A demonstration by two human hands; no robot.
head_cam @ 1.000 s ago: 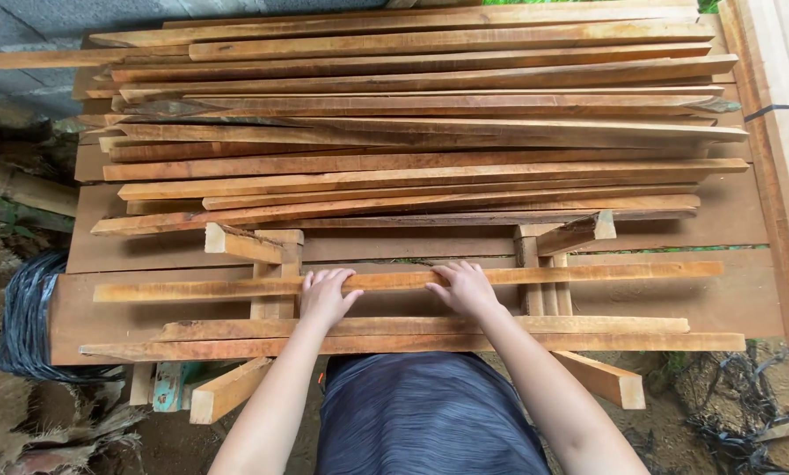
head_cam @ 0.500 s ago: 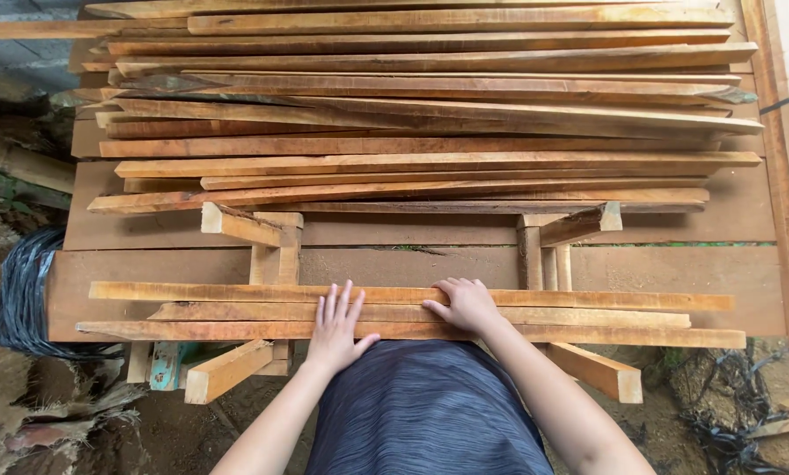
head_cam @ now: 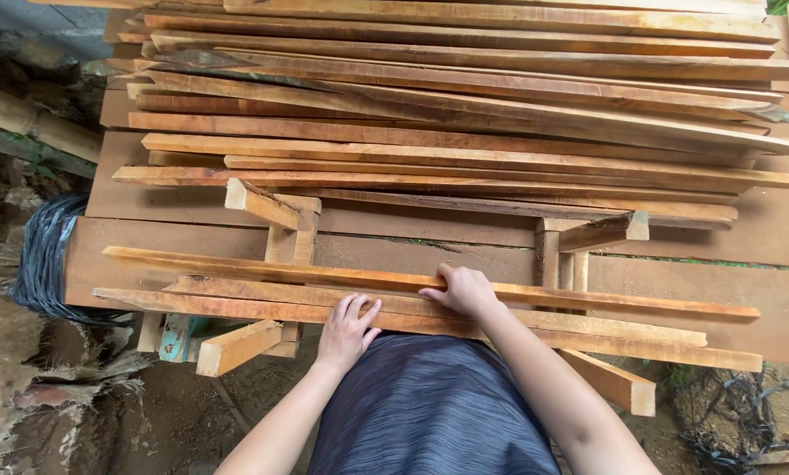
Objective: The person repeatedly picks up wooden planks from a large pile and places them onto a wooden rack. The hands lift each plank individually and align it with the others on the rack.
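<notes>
left hand point(head_cam: 346, 330) flat, fingers spread on the near slats point(head_cam: 263, 308); right hand point(head_cam: 467, 290) curled over the top slat point(head_cam: 606, 301) on the bench point(head_cam: 694, 277). three pulled near, big pile point(head_cam: 465, 105) untouched behind.

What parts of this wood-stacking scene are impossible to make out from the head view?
- Right hand: fingertips curl over a wooden strip, so the grip is hidden.
- Big pile of strips: far ends cut off by the top edge.
- Trestle legs: mostly covered by boards.
- Dark bundle: too unclear to identify.

Rough-sawn matt wood slats point(head_cam: 430, 281); wooden trestle point(head_cam: 276, 229); dull black plastic coil point(head_cam: 47, 255).
</notes>
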